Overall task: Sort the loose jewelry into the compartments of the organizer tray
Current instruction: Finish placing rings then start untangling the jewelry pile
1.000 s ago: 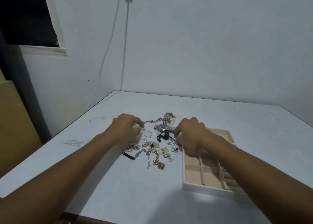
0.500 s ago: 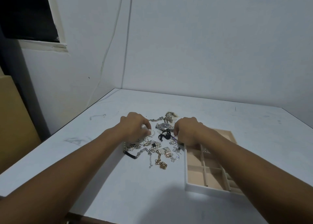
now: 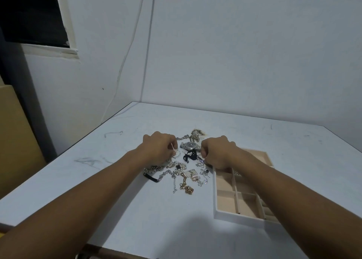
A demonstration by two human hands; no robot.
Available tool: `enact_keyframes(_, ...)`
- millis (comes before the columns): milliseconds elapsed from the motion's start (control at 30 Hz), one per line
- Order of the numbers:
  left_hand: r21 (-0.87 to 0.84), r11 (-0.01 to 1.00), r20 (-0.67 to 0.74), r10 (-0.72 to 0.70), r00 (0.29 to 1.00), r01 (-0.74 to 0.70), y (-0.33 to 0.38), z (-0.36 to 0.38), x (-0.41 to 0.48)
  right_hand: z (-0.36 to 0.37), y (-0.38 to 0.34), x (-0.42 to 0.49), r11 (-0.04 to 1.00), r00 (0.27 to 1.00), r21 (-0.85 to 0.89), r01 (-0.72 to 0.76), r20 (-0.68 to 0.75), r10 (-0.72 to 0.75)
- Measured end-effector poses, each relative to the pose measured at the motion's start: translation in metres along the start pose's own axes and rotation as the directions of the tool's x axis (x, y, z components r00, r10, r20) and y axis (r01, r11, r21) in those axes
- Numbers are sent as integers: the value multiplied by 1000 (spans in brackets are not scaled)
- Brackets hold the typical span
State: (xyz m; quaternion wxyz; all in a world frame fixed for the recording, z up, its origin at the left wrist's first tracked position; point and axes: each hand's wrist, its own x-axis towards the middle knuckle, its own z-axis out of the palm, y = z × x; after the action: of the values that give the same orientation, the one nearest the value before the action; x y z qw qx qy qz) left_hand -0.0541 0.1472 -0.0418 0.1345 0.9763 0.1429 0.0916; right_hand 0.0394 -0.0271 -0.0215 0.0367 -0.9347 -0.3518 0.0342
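Toward the middle of the table (image 3: 117,190) the loose jewelry (image 3: 181,168) lies in one tangled heap, with a wristwatch (image 3: 191,145) at its far side, a black cord (image 3: 190,157) just nearer than that, and a gold chain (image 3: 187,187) trailing toward the front edge. Just beside the heap, on its right, sits the organizer tray (image 3: 235,217). Its long axis runs from the table's front edge toward the back, and the compartments that show look bare, though the right forearm covers much of it. Everything therefore has to travel rightward, a short way, from heap to tray. The right hand (image 3: 216,151) is the nearer one: it rests at the heap's right edge with its heel over the tray's far left corner, knuckles up and fingers curled under. Whether they have caught a small piece cannot be told from this view. The left hand (image 3: 158,151) is at the heap's left side, so the whole heap lies between it and the tray. Its fingers are curled too, and thumb and forefinger pinch a thin silver hoop (image 3: 173,148) lifted slightly clear of the pile. By my reading, that hoop must either cross over the heap or pass to the right hand, which needs only a small swing to reach the compartments.
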Motion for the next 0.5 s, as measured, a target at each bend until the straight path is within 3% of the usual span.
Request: enact_keyframes(500, 192, 981, 20, -2, 1000, -2, 6, 4, -2, 5, 2, -2, 981, 993, -171, 92, -58, -103)
